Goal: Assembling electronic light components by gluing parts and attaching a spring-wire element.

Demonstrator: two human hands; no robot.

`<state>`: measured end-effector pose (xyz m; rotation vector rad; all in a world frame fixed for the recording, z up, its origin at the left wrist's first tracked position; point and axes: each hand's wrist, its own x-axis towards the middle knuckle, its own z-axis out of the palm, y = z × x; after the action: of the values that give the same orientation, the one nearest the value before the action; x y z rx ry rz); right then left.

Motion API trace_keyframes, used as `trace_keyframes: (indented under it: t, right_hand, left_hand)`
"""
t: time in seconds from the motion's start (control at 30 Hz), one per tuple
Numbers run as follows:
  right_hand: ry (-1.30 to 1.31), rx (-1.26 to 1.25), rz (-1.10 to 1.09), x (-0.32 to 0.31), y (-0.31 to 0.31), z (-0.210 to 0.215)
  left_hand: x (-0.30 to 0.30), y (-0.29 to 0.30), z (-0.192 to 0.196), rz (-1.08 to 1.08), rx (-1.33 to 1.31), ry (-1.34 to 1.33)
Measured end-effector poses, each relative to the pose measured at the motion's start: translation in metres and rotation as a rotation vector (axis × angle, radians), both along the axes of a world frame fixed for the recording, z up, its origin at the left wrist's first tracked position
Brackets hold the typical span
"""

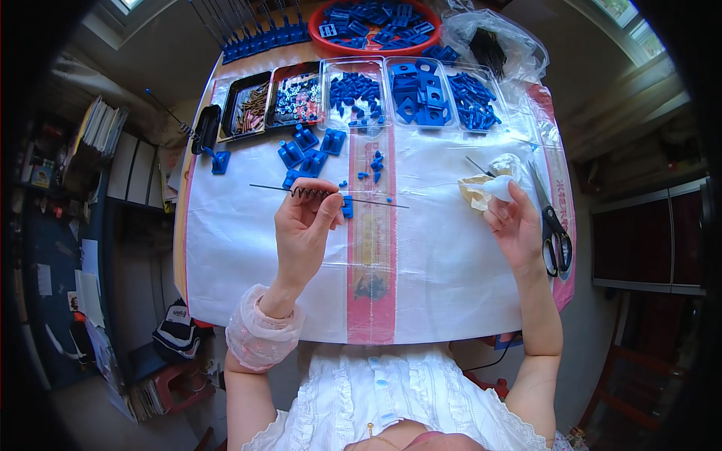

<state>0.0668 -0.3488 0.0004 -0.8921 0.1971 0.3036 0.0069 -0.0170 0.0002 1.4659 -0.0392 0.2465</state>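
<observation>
Left hand [304,222] closed in a pinch: thin dark rod [376,204] held between thumb and fingers, with black coil spring [308,193] around it, right at the fingertips. Rod is held above the white-covered worktop [256,259], long axis running left to right, right end tipped slightly toward the wearer. Long free end sticks out past the thumb, pointed toward the right-hand side. Small blue plastic block [348,207] is seen just beside the left thumb, in line with the rod; whether it is threaded on, pinched or lying behind cannot be told.

Right hand [519,229] is well apart from the rod's free end, to its right; fingers curled, white rounded object [498,187] held at the tips, exact kind not clear. Crumpled beige wrapper [474,192] is placed just left of it. Black-handled scissors [555,225] are laid just right of that hand, blades pointed away from the wearer.

Rod and spring are therefore nearest the left hand. Loose small blue pegs [377,165] are scattered beyond the rod, between the hands; blue bracket pieces [312,161] are grouped just beyond the left hand.
</observation>
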Motion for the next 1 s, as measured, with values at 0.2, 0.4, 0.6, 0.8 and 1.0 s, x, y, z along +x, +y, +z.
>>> trace_keyframes:
  t: [0.2, 0.4, 0.6, 0.8, 1.0]
  right_hand:
    - [0.036, -0.067, -0.082, 0.0, -0.003, 0.0]
    - [0.033, -0.118, -0.118, 0.0, 0.001, 0.003]
    - [-0.02, -0.116, -0.081, 0.002, -0.005, -0.008]
    - [-0.083, -0.173, -0.075, -0.001, 0.002, -0.001]
    - [-0.117, -0.234, -0.062, -0.002, 0.006, -0.001]
  left_hand:
    - [0.005, -0.001, -0.011, -0.001, -0.065, -0.019]
    - [0.004, -0.007, -0.01, -0.015, -0.07, -0.015]
    - [0.006, -0.005, -0.009, 0.001, -0.103, -0.014]
    - [0.007, -0.003, -0.01, 0.011, -0.117, -0.002]
    - [0.006, -0.006, -0.009, 0.005, -0.118, 0.019]
